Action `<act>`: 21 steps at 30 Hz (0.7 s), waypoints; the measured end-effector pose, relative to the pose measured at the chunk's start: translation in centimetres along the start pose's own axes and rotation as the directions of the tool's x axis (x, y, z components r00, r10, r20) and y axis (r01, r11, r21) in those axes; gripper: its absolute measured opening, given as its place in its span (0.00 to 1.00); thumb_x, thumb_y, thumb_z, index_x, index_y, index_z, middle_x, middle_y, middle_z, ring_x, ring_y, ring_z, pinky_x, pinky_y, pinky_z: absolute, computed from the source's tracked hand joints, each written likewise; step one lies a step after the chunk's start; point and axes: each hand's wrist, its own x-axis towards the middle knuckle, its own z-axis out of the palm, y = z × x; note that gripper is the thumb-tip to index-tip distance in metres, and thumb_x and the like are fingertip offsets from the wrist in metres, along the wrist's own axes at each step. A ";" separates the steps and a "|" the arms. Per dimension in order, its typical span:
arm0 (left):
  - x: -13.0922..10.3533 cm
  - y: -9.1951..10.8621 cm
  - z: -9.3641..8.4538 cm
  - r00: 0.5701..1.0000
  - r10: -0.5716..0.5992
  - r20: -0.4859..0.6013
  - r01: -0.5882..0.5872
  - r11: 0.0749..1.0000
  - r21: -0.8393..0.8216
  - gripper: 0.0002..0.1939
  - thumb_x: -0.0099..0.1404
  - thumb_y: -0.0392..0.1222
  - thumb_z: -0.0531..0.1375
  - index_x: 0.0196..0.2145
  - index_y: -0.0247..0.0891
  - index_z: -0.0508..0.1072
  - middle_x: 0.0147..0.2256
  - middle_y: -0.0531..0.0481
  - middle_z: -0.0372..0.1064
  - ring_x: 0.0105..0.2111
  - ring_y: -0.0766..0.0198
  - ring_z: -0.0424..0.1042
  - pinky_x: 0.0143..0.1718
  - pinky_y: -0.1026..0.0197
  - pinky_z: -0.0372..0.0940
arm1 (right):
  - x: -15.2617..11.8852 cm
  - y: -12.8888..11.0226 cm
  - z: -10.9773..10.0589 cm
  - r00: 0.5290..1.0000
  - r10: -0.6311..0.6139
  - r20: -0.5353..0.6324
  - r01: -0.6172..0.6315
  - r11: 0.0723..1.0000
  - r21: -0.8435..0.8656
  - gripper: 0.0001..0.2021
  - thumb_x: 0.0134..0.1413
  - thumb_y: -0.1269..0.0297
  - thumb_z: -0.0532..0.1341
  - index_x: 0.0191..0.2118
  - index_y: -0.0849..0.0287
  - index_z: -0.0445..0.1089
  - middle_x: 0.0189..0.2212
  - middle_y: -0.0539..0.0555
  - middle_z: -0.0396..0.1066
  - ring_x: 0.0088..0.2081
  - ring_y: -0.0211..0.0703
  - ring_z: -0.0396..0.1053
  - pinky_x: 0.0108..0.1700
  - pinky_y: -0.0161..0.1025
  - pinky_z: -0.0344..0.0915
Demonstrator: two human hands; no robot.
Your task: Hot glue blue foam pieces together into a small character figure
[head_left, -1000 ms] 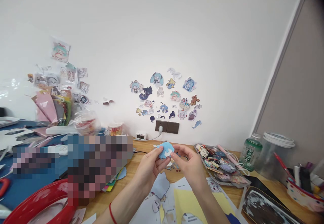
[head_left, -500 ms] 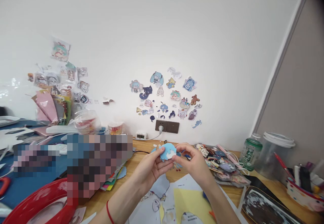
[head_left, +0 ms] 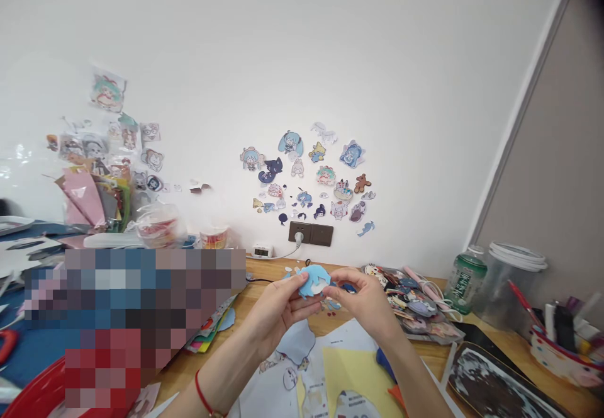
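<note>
A light blue and white paper cutout [head_left: 312,279] is held up over the desk, between my two hands. My left hand [head_left: 276,305] grips its left side, thumb on top and the fingers underneath. At the cutout's right edge, the thumb and forefinger of my right hand [head_left: 362,298] pinch the white part. Small paper pieces [head_left: 331,308] lie on the wood just behind my hands. Below them are a pale blue paper piece [head_left: 296,342], white printed sheets [head_left: 264,393] and a yellow sheet [head_left: 346,374].
Paper character cutouts [head_left: 325,175] are stuck to the wall above a socket [head_left: 310,233]. To the right are a stack of cutouts [head_left: 419,308], a green-labelled bottle [head_left: 467,279], a clear tub [head_left: 509,286] and a pen holder [head_left: 561,352]. A red rim [head_left: 38,386] shows at lower left.
The cutout has turned slightly in my fingers, and its white part now looks differently shaped. Both hands keep their hold. The whole view has shifted a little.
</note>
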 end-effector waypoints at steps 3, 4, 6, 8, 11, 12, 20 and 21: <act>-0.1 0.1 -0.1 1.000 -0.002 0.010 0.002 1.000 -0.006 0.12 0.61 0.39 0.58 0.39 0.28 0.73 0.37 0.39 0.75 0.36 0.58 0.75 0.42 0.60 0.70 | -0.1 0.0 -0.1 0.999 -0.031 0.006 0.031 0.999 0.010 0.08 0.42 0.60 0.65 0.29 0.59 0.74 0.32 0.55 0.72 0.36 0.46 0.69 0.34 0.37 0.68; -0.1 0.1 -0.1 1.000 -0.004 0.007 0.004 1.000 -0.010 0.12 0.61 0.39 0.58 0.39 0.28 0.74 0.36 0.39 0.76 0.35 0.58 0.76 0.41 0.60 0.70 | -0.1 -0.1 -0.2 0.999 -0.041 0.004 0.041 0.999 0.015 0.08 0.42 0.60 0.65 0.29 0.59 0.74 0.32 0.55 0.72 0.36 0.46 0.69 0.33 0.37 0.68; 0.0 0.1 -0.1 1.000 -0.013 -0.003 0.013 1.000 -0.020 0.11 0.61 0.39 0.58 0.38 0.28 0.74 0.35 0.39 0.76 0.34 0.59 0.76 0.40 0.60 0.70 | -0.2 -0.2 -0.3 0.998 -0.057 0.003 0.057 0.998 0.018 0.08 0.43 0.60 0.65 0.29 0.59 0.74 0.32 0.55 0.71 0.36 0.46 0.69 0.33 0.37 0.69; 0.1 0.0 -0.2 1.000 -0.026 -0.016 0.025 0.999 -0.034 0.11 0.61 0.39 0.58 0.38 0.28 0.74 0.35 0.40 0.76 0.34 0.58 0.76 0.40 0.60 0.70 | -0.2 -0.4 -0.4 0.998 -0.068 0.003 0.068 0.998 0.011 0.08 0.43 0.61 0.65 0.29 0.59 0.74 0.32 0.55 0.71 0.35 0.45 0.69 0.32 0.36 0.69; 0.2 -0.1 -0.2 0.999 -0.038 -0.028 0.037 0.998 -0.048 0.12 0.61 0.39 0.58 0.39 0.28 0.73 0.35 0.39 0.76 0.34 0.58 0.76 0.41 0.59 0.70 | -0.2 -0.5 -0.4 0.997 -0.080 0.002 0.080 0.997 -0.002 0.07 0.42 0.62 0.65 0.29 0.59 0.74 0.32 0.55 0.70 0.34 0.44 0.69 0.31 0.36 0.69; 0.2 -0.1 -0.2 0.999 -0.040 -0.030 0.039 0.998 -0.050 0.12 0.61 0.39 0.59 0.39 0.28 0.73 0.35 0.39 0.76 0.34 0.58 0.76 0.41 0.59 0.70 | -0.2 -0.6 -0.4 0.996 -0.085 -0.001 0.085 0.996 -0.003 0.07 0.42 0.62 0.66 0.29 0.59 0.74 0.31 0.55 0.70 0.34 0.43 0.69 0.31 0.35 0.69; 0.1 0.0 -0.1 0.998 -0.059 -0.024 0.057 0.997 -0.049 0.13 0.61 0.39 0.59 0.41 0.27 0.72 0.37 0.38 0.75 0.36 0.56 0.75 0.39 0.60 0.71 | -0.3 -0.8 -0.4 0.993 -0.116 0.003 0.116 0.993 -0.036 0.06 0.43 0.63 0.65 0.29 0.58 0.75 0.31 0.55 0.71 0.35 0.44 0.68 0.31 0.36 0.70; 0.0 0.0 0.0 0.998 -0.058 -0.022 0.057 0.997 -0.049 0.13 0.61 0.39 0.59 0.41 0.27 0.72 0.37 0.38 0.75 0.36 0.56 0.75 0.39 0.60 0.71 | -0.3 -0.8 -0.4 0.993 -0.122 0.005 0.122 0.992 -0.038 0.06 0.43 0.63 0.65 0.29 0.58 0.75 0.31 0.55 0.71 0.35 0.44 0.68 0.32 0.36 0.70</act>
